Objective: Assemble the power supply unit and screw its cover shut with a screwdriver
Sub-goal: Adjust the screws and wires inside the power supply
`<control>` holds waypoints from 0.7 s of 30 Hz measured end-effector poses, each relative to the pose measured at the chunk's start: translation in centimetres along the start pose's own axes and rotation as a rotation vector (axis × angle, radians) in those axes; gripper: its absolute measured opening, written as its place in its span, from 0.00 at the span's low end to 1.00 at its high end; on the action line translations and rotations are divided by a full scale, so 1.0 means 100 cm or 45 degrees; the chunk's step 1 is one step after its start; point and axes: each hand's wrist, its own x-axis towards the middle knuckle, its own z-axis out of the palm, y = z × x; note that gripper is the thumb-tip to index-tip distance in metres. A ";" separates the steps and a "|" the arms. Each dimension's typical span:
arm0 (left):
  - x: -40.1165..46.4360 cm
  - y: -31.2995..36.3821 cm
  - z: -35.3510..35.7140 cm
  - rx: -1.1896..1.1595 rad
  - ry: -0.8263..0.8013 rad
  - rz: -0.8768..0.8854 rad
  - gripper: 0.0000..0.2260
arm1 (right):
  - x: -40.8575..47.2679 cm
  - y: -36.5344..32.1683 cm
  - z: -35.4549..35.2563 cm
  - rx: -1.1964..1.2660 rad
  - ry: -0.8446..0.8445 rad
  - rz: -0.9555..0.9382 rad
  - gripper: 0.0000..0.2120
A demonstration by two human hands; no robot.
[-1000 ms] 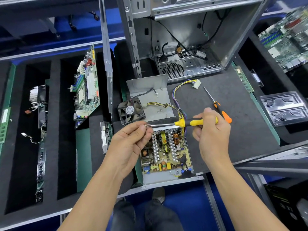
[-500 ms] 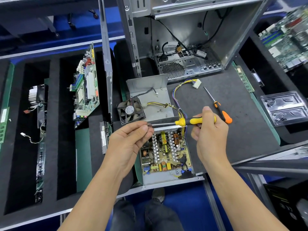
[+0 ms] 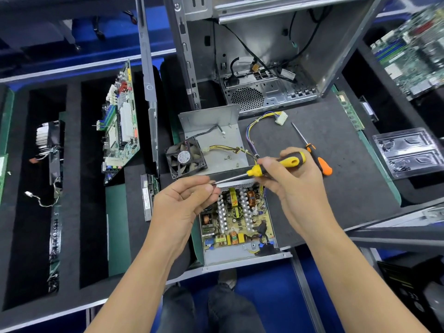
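Head cam: right hand (image 3: pixel 294 188) grips yellow screwdriver (image 3: pixel 281 163) handle, left hand (image 3: pixel 182 205) pinches its tip, both above open power supply (image 3: pixel 236 222) on bench w/ cover (image 3: pixel 211 138) lying behind.

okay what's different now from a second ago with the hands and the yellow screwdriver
Little. The right hand has tilted the yellow screwdriver, so its handle end points up and away; before, it lay nearly level. The left hand still pinches at its tip. The open power supply, fan and orange screwdriver lie as before.
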 end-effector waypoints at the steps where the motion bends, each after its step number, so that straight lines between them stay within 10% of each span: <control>1: -0.001 0.000 0.001 0.004 -0.006 0.000 0.07 | -0.002 0.002 0.000 -0.010 0.038 -0.030 0.14; 21: -0.039 -0.008 -0.002 0.484 -0.112 -0.115 0.16 | -0.027 0.000 -0.027 -0.030 0.200 -0.079 0.13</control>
